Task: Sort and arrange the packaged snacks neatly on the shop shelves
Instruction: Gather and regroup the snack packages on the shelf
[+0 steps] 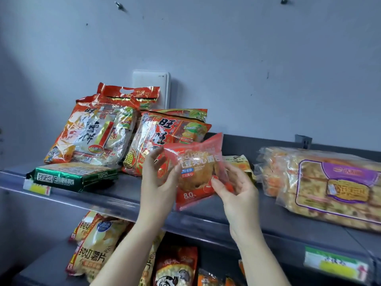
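Above the front edge of the top shelf (123, 200), a red bean bread packet (195, 174) was held in the air by both hands. The left hand (158, 180) pinched its left side and the right hand (237, 189) gripped its lower right edge. The right hand's fingers lay behind the film and were partly hidden.

The packet covered the lower corner of a red rice cracker bag (167, 137), and the right hand hid most of a yellow packet (239, 162), whose print was too broken to read. A third red bag (132, 94) showed only its handle strip behind the leaning snow cracker bag (92, 133). The frame cut off the large clear pack with a purple label (329, 188) at the right. On the lower shelf the arms crossed the potato chip bags (97, 246), and the bottom edge cropped them.

The bread packet read "red bean", "豆夹心面包" and "8.0". The cracker bags bore "旺旺" and "雪饼", and the chip bags "纯切薯片". The white lettering on the flat green packet (74, 177), the purple label and both price tags (336, 264) was too blurred to read.
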Motion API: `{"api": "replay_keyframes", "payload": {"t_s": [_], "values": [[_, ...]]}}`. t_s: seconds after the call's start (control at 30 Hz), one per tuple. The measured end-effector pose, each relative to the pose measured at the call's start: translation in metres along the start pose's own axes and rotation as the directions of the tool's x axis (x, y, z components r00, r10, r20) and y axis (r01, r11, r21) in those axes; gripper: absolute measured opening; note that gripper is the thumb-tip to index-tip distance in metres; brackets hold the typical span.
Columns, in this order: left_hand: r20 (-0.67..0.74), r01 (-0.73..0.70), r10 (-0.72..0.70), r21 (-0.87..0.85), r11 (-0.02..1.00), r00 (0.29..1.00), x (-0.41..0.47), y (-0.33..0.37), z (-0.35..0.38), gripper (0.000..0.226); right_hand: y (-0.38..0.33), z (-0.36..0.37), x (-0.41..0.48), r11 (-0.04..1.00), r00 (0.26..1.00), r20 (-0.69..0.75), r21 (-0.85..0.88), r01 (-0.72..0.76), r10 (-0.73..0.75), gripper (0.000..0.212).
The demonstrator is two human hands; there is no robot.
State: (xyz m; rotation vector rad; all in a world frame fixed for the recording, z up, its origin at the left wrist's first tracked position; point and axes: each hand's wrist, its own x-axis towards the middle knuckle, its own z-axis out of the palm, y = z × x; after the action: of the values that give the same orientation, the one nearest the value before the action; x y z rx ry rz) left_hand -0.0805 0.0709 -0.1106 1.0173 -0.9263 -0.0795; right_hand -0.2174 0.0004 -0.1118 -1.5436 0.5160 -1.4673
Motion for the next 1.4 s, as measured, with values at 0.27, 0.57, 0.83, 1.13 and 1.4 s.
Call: {"api": "replay_keyframes", "payload": {"t_s": [0.27,0.57,0.83,1.13,1.4], "values": [[0.189,0.076,-0.100,0.131,0.988,0.977,-0.061,-0.003,0.035,0.060,-0.013,-0.040,-0.035,1.000,0.980,-0.196,-0.003,0.010,-0.010,0.033],[0.239,0.099,-0.093,-0.012,0.995,0.967,-0.120,0.015,0.097,0.053,-0.034,-0.124,-0.072,0.998,0.961,-0.269,-0.052,0.045,-0.058,0.041],[0.339,0.151,-0.107,-0.106,0.983,0.935,-0.209,0.044,0.186,0.056,-0.064,-0.249,-0.118,0.989,0.932,-0.361,-0.146,-0.006,-0.047,0.041],[0.484,0.281,-0.195,-0.112,0.953,0.853,-0.355,0.073,0.305,0.053,-0.106,-0.425,-0.196,0.932,0.887,-0.455,-0.285,-0.225,0.075,0.036],[0.658,0.517,-0.400,0.018,0.856,0.638,-0.458,0.067,0.398,0.026,-0.102,-0.564,-0.249,0.772,0.783,-0.607,-0.431,-0.466,0.133,0.026]]}}
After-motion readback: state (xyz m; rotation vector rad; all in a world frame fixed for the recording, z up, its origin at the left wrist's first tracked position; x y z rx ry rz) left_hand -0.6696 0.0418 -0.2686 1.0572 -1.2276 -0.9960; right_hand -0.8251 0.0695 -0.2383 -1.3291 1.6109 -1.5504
